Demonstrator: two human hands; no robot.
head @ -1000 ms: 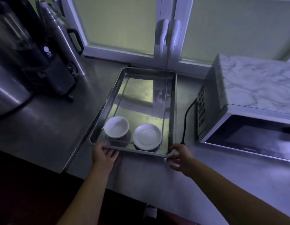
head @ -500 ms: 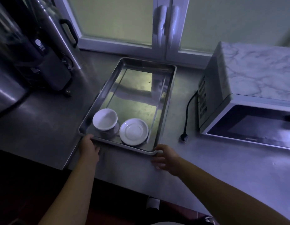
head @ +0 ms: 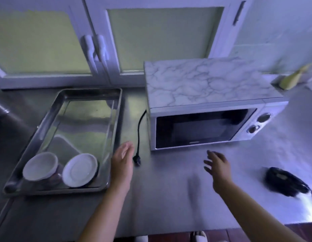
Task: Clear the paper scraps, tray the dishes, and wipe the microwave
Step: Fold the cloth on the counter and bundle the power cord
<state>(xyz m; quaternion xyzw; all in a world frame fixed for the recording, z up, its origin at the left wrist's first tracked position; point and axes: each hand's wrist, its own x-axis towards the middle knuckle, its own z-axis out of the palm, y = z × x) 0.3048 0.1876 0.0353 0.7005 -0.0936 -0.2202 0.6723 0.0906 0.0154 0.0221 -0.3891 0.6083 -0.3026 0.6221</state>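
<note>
Both hands off the tray now. Left hand flat, fingers together and extended, holding nothing, just right of the steel tray. Right hand hovers over the table, fingers spread, empty. Tray at 9 o'clock from me, cup and saucer side by side in its near end. Microwave at 1 o'clock, door shut, its plug loose on the table beside my left hand. Dark cloth-like bundle at 3 o'clock, blurred.
</note>
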